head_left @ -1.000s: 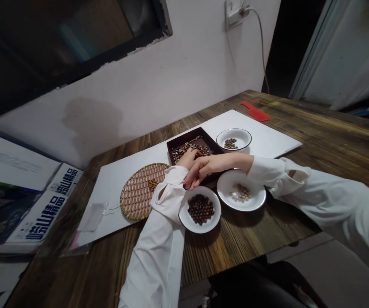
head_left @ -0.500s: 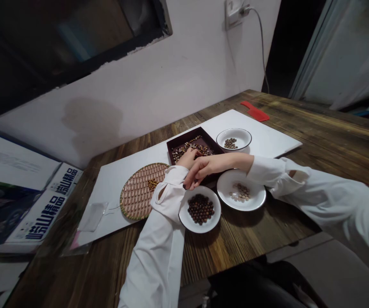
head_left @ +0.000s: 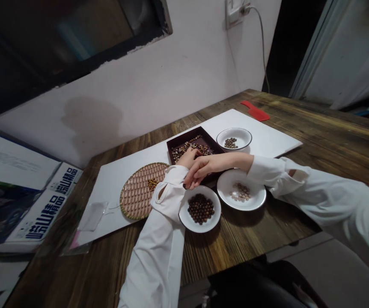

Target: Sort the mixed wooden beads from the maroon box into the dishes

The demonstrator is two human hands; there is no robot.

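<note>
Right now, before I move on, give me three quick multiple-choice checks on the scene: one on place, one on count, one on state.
1. The left hand is over: A) the tray B) the book C) the wall socket.
2. White bowls on the table: A) two B) three C) four.
3. The woven mat: A) holds beads B) is bare C) stands on edge.

1: A, the hand sits within the tray's rim.
2: B, three stand around the tray.
3: A, a small cluster lies on it.

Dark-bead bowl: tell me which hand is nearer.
Right hand: nearer, fingertips just beyond the bowl's rim. Left hand: farther, reaching into the tray.
</note>
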